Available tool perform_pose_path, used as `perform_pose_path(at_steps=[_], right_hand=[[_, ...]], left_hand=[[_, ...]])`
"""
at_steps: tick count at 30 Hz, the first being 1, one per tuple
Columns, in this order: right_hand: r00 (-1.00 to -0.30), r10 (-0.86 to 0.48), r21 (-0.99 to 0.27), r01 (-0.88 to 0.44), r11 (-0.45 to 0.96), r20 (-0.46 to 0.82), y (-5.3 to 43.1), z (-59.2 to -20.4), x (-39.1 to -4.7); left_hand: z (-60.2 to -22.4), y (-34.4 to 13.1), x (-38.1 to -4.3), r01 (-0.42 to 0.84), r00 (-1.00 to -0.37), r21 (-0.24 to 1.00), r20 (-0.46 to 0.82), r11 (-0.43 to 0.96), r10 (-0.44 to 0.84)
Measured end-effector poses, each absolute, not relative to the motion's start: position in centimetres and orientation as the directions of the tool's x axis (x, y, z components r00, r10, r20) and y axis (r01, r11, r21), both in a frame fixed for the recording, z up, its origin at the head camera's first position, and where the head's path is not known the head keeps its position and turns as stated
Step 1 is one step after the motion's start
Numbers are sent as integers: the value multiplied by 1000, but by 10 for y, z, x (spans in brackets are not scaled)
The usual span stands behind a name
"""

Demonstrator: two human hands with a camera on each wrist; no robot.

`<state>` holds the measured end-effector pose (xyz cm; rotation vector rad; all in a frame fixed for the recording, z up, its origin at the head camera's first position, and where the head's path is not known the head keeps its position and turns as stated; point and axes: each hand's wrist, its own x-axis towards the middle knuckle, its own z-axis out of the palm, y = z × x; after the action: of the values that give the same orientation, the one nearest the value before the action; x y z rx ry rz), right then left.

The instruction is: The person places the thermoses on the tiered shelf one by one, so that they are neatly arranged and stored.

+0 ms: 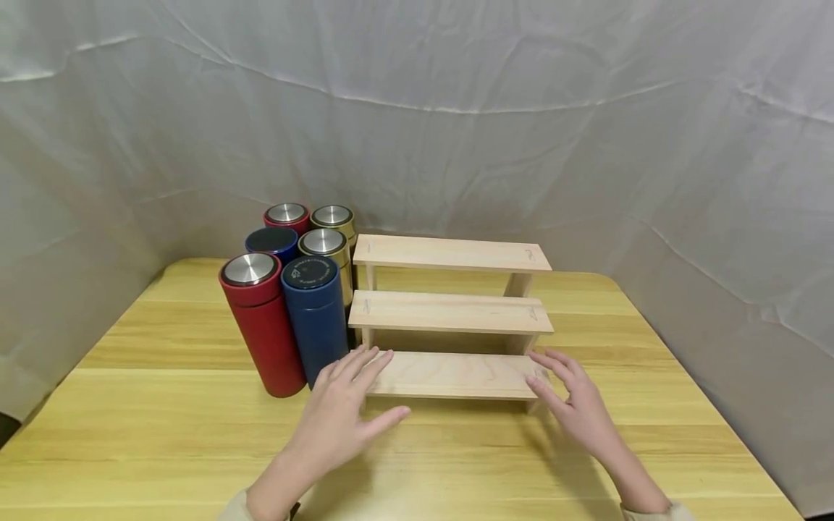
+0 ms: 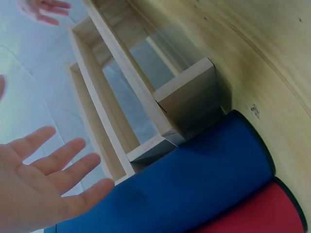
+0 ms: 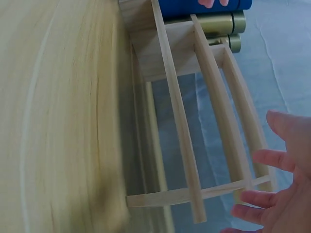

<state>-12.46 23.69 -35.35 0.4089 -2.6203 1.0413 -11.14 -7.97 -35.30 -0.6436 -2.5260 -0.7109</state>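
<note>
A three-tier wooden display stand (image 1: 449,315) stands on the table, its lowest shelf nearest me. Over the left end of that shelf, my left hand (image 1: 342,412) is spread with fingers straight and thumb out, holding nothing. My right hand (image 1: 573,401) is at the shelf's right end, fingers loosely extended and nothing in its grasp. The left wrist view shows the left palm (image 2: 34,194) beside the stand and a blue thermos bottle (image 2: 194,179). In the right wrist view the right-hand fingers (image 3: 265,199) overlap the stand's end.
Left of the stand, several thermos bottles stand upright in two columns: a red one (image 1: 263,325) and a blue one (image 1: 316,318) in front, with gold (image 1: 345,268), blue and red ones behind. A grey cloth (image 1: 417,145) hangs behind the wooden table (image 1: 163,434).
</note>
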Motion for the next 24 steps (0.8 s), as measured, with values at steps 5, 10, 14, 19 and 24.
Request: perform_pose_path(at_steps=[5,10,14,19,24], right_hand=[[-960,-90,-736,-262,624,266,243,-358,-132],[-977,-57,-789,-202,580,208,248,-362,-136],[-988,-51,-858,-152,492,146,255,-370,-143],[-996,-36,-940,-88,330,81,278,-402,-164],[-992,-86,-960,-114,257,95,291,-424,-175]], left_hand=[[-354,-85,-112,535,-805,437,523,723,279],[-353,-89,-111,532,-809,510,543,676,227],[-352,-92,-112,538,-797,558,580,632,167],[-351,-96,-112,548,-801,618,583,563,139],[-348,-101,-112,529,-830,693,543,489,128]])
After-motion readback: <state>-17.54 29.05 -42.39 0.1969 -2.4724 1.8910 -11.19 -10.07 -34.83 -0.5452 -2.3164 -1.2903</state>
